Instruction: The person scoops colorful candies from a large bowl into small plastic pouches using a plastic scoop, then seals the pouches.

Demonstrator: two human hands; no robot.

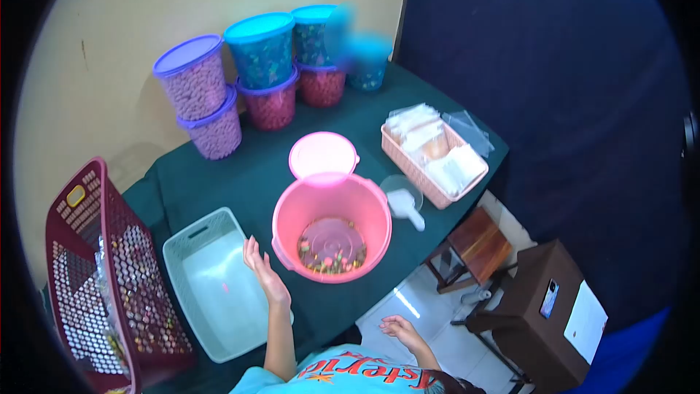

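Note:
My left hand (267, 277) is raised with its fingers stretched out and holds nothing. It hovers between a pale green tray (191, 281) and a pink tub (332, 197). Small multicoloured pieces lie at the bottom of the tub, mostly along its near side. A round pink lid (323, 155) rests just behind the tub. Off the table's front edge, over the floor, is my right hand (400, 330), fingers loosely bent and apart, with nothing in it. A white scoop (406, 208) lies by a clear round dish to the right of the tub.
Stacked tubs with purple lids (188, 56) and blue lids (259, 27) line the back. At right stands a pink basket (408, 166) of plastic bags. A tall maroon basket (109, 248) is at left. A wooden stool (479, 244) and brown box (547, 299) stand beyond the table.

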